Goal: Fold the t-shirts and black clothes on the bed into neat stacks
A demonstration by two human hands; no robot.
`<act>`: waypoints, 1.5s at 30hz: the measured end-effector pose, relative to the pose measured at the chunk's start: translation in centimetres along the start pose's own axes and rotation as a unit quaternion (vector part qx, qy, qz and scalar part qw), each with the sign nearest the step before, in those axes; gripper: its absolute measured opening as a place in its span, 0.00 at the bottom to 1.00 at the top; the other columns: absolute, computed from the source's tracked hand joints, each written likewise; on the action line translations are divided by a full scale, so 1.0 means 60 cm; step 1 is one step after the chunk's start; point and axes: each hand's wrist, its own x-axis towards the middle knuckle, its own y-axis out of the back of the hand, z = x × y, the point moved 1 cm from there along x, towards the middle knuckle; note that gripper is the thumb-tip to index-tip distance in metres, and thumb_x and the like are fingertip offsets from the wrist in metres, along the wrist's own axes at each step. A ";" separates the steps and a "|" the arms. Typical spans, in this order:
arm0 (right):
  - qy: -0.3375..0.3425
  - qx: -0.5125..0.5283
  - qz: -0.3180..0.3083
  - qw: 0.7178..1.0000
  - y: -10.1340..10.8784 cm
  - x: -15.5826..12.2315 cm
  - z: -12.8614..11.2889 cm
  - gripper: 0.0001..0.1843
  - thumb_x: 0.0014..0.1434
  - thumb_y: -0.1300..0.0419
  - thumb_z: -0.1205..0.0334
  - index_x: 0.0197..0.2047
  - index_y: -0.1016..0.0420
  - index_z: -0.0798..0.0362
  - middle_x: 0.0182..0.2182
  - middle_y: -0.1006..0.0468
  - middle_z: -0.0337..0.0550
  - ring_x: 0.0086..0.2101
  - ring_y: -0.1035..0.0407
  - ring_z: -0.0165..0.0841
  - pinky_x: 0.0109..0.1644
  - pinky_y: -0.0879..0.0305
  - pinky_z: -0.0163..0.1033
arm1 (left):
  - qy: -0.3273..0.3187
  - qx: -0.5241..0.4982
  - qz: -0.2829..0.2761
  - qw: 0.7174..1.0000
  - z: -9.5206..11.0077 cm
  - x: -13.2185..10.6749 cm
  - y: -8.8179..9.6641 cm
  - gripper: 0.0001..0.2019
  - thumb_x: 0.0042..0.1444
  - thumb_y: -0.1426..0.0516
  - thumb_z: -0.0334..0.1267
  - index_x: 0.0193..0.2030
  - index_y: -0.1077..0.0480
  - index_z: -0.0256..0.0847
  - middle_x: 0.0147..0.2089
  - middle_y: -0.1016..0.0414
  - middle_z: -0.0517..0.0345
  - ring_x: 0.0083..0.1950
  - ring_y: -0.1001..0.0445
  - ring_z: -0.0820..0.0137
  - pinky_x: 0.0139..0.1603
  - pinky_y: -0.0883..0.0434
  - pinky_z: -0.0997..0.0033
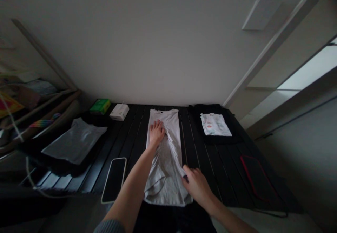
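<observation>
Dark slatted desk [210,177] carries a long, pale grey knit shirt [164,180], folded lengthwise at centre, its thin fabric ruched and creased. Left hand [156,133] lies flat on it, fingers spread, gripping nothing; right hand [197,187] has its fingers curled at the shirt's edge, pinch unclear. Soft knit could bunch under uneven pressure; a careless forearm could knock the black smartphone [114,180] just beside it.
</observation>
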 end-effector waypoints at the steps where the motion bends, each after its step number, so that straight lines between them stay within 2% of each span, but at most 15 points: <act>1: 0.023 -0.015 0.020 0.999 0.003 -0.019 -0.010 0.10 0.57 0.46 0.70 0.42 0.29 0.50 0.36 0.22 0.44 0.41 0.28 0.39 0.48 0.37 0.42 | 0.000 -0.014 0.006 1.000 0.001 -0.002 0.006 0.23 0.62 0.54 0.37 0.63 0.37 0.40 0.69 0.43 0.50 0.70 0.49 0.60 0.69 0.52 0.51; 4: 0.139 -0.023 0.040 0.989 0.003 -0.058 -0.036 0.14 0.58 0.49 0.74 0.42 0.28 0.51 0.45 0.24 0.47 0.50 0.33 0.39 0.57 0.40 0.45 | -0.009 -0.064 0.030 0.997 0.002 -0.022 0.029 0.21 0.61 0.53 0.35 0.60 0.35 0.39 0.67 0.41 0.49 0.68 0.43 0.62 0.67 0.45 0.56; 9: 0.325 0.056 -0.136 0.934 0.009 -0.090 -0.025 0.11 0.60 0.44 0.65 0.45 0.25 0.52 0.57 0.30 0.45 0.60 0.42 0.37 0.64 0.45 0.42 | -0.143 -0.117 -0.064 0.981 -0.013 -0.156 0.085 0.22 0.64 0.54 0.35 0.64 0.40 0.38 0.63 0.35 0.49 0.65 0.38 0.67 0.65 0.40 0.64; 12: 0.305 0.086 -0.140 0.938 0.027 -0.086 0.002 0.20 0.59 0.43 0.60 0.54 0.29 0.51 0.64 0.39 0.46 0.63 0.47 0.36 0.66 0.49 0.43 | -0.212 -0.073 -0.165 0.960 -0.022 -0.280 0.118 0.26 0.64 0.51 0.44 0.68 0.45 0.42 0.70 0.46 0.50 0.71 0.49 0.60 0.69 0.47 0.55; 15: 0.270 0.040 -0.115 0.955 0.027 -0.065 0.023 0.46 0.50 0.35 0.53 0.68 0.49 0.52 0.70 0.59 0.52 0.67 0.62 0.44 0.69 0.59 0.51 | -0.238 -0.030 -0.237 0.942 -0.023 -0.379 0.140 0.44 0.53 0.42 0.56 0.72 0.58 0.49 0.74 0.63 0.53 0.73 0.65 0.50 0.69 0.55 0.43; 17: 0.275 -0.004 -0.129 0.953 0.008 -0.052 0.028 0.58 0.44 0.32 0.50 0.71 0.59 0.52 0.70 0.64 0.55 0.68 0.69 0.47 0.69 0.65 0.57 | -0.234 -0.011 -0.258 0.937 -0.022 -0.415 0.145 0.53 0.45 0.36 0.54 0.72 0.64 0.49 0.74 0.68 0.52 0.73 0.69 0.47 0.69 0.56 0.41; 22: 0.284 -0.048 -0.085 0.954 -0.046 -0.055 0.023 0.41 0.56 0.41 0.58 0.69 0.53 0.47 0.69 0.53 0.52 0.67 0.64 0.45 0.68 0.66 0.61 | -0.199 0.021 -0.229 0.953 -0.024 -0.445 0.137 0.41 0.50 0.49 0.22 0.71 0.54 0.48 0.73 0.55 0.57 0.72 0.55 0.64 0.70 0.48 0.57; 25: 0.285 -0.023 -0.083 0.955 -0.040 -0.079 0.017 0.32 0.60 0.47 0.62 0.67 0.45 0.47 0.67 0.47 0.51 0.67 0.59 0.43 0.67 0.63 0.60 | -0.184 -0.001 -0.237 0.954 -0.010 -0.457 0.150 0.34 0.51 0.54 0.19 0.65 0.41 0.46 0.69 0.43 0.57 0.69 0.46 0.68 0.68 0.42 0.62; 28: 0.282 0.031 -0.127 0.951 -0.003 -0.102 0.013 0.26 0.58 0.49 0.69 0.60 0.33 0.49 0.61 0.34 0.49 0.63 0.47 0.40 0.68 0.62 0.55 | -0.167 -0.054 -0.296 0.939 0.022 -0.459 0.195 0.27 0.54 0.54 0.21 0.56 0.31 0.47 0.60 0.30 0.57 0.62 0.33 0.67 0.62 0.35 0.65; 30: 0.279 0.083 -0.197 0.936 0.028 -0.110 0.014 0.20 0.57 0.49 0.71 0.49 0.25 0.49 0.49 0.22 0.45 0.54 0.33 0.36 0.65 0.54 0.50 | -0.163 -0.100 -0.373 0.908 0.046 -0.449 0.233 0.21 0.55 0.52 0.24 0.49 0.28 0.48 0.51 0.23 0.60 0.53 0.25 0.68 0.55 0.30 0.70; 33: 0.256 0.141 -0.298 0.909 0.070 -0.100 0.018 0.12 0.54 0.47 0.70 0.37 0.24 0.51 0.32 0.20 0.38 0.36 0.26 0.31 0.47 0.37 0.35 | -0.155 -0.125 -0.462 0.864 0.067 -0.412 0.275 0.12 0.55 0.47 0.31 0.42 0.26 0.46 0.40 0.21 0.61 0.42 0.23 0.68 0.43 0.28 0.74; 35: 0.227 0.167 -0.276 0.919 0.093 -0.073 0.019 0.09 0.54 0.46 0.69 0.34 0.26 0.52 0.29 0.21 0.38 0.33 0.27 0.30 0.35 0.39 0.30 | -0.137 -0.114 -0.456 0.872 0.067 -0.372 0.285 0.09 0.55 0.46 0.33 0.39 0.26 0.44 0.37 0.22 0.59 0.39 0.23 0.68 0.39 0.30 0.75; 40: 0.135 0.145 0.002 0.980 0.152 0.053 -0.004 0.11 0.53 0.47 0.72 0.35 0.26 0.51 0.29 0.21 0.39 0.34 0.26 0.33 0.34 0.39 0.30 | -0.086 -0.072 -0.253 0.961 0.043 -0.225 0.277 0.14 0.55 0.48 0.32 0.46 0.27 0.42 0.38 0.22 0.56 0.42 0.24 0.66 0.44 0.31 0.72; 43: 0.067 0.109 0.134 0.983 0.167 0.130 -0.028 0.19 0.59 0.49 0.68 0.53 0.31 0.55 0.45 0.22 0.52 0.46 0.28 0.40 0.46 0.36 0.38 | -0.067 -0.061 -0.045 0.995 0.039 -0.145 0.263 0.23 0.58 0.51 0.32 0.61 0.38 0.42 0.55 0.27 0.51 0.55 0.29 0.63 0.55 0.34 0.65; 45: 0.028 0.080 0.198 0.977 0.149 0.163 -0.041 0.29 0.61 0.49 0.62 0.65 0.45 0.61 0.59 0.36 0.64 0.56 0.37 0.47 0.55 0.40 0.48 | -0.035 -0.025 0.078 0.996 0.041 -0.122 0.237 0.30 0.60 0.50 0.35 0.69 0.50 0.39 0.66 0.41 0.45 0.65 0.40 0.58 0.62 0.40 0.56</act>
